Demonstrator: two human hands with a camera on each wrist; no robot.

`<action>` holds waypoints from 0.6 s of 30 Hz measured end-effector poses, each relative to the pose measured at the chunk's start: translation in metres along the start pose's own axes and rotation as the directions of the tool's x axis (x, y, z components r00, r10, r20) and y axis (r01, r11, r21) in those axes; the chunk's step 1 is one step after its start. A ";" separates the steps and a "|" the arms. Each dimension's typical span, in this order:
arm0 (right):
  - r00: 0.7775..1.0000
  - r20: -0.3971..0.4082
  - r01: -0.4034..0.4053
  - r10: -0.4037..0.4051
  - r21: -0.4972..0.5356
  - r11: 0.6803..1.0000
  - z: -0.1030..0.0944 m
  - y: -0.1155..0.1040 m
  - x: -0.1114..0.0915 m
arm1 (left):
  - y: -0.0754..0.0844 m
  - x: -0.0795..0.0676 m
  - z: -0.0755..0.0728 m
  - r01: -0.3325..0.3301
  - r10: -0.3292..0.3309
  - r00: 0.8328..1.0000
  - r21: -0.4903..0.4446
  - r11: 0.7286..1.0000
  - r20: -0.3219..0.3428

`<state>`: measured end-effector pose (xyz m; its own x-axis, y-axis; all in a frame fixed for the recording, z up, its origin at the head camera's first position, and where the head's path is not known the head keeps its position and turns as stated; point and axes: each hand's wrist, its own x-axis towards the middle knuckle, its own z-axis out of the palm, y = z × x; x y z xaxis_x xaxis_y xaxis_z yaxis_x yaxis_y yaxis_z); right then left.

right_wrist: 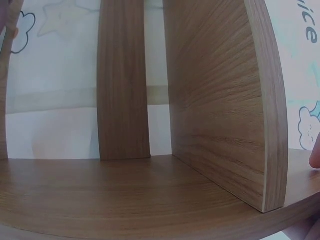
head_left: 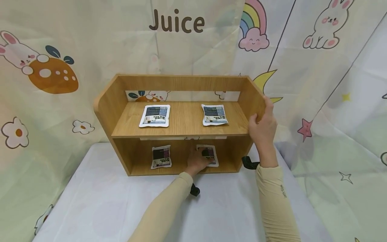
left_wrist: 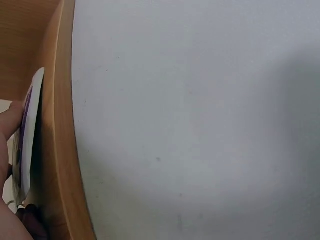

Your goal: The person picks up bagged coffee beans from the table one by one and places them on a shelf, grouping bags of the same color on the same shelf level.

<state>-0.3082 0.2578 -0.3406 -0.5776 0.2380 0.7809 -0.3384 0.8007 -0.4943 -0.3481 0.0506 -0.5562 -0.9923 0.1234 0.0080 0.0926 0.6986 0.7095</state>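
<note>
A two-tier wooden shelf (head_left: pixel 181 135) stands on a white table. In its lower right compartment, my left hand (head_left: pixel 198 160) holds a flat white packet (head_left: pixel 213 155) with a dark label. The left wrist view shows this packet (left_wrist: pixel 31 135) edge-on, with the thumb (left_wrist: pixel 11 120) on its printed face and fingers (left_wrist: pixel 32 220) at one end, partly hidden. My right hand (head_left: pixel 264 129) grips the shelf's right side panel, thumb on the inner side. Only bits of fingers (right_wrist: pixel 316 155) enter the right wrist view, beside the wood.
On the upper board lie a left packet (head_left: pixel 155 116) and a right packet (head_left: pixel 214 115). Another packet (head_left: pixel 161 157) leans or lies in the lower left part. Behind stands a patterned cloth (head_left: pixel 102 50) printed with "Juice". The white table (head_left: pixel 121 205) extends in front of the shelf.
</note>
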 end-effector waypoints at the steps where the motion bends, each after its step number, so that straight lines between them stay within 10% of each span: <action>1: 1.000 -0.001 0.003 -0.003 0.000 1.000 0.000 0.000 0.000 | 0.000 -0.001 0.001 0.007 -0.007 1.000 -0.009 1.000 0.000; 18: 1.000 0.022 -0.004 0.004 0.002 1.000 -0.004 0.001 0.000 | -0.007 -0.004 0.000 -0.066 0.049 0.992 -0.146 0.987 -0.118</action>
<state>-0.3056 0.2603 -0.3396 -0.5953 0.2288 0.7703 -0.3374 0.7988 -0.4980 -0.3446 0.0448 -0.5612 -0.9893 0.0738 0.1257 0.1451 0.5787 0.8025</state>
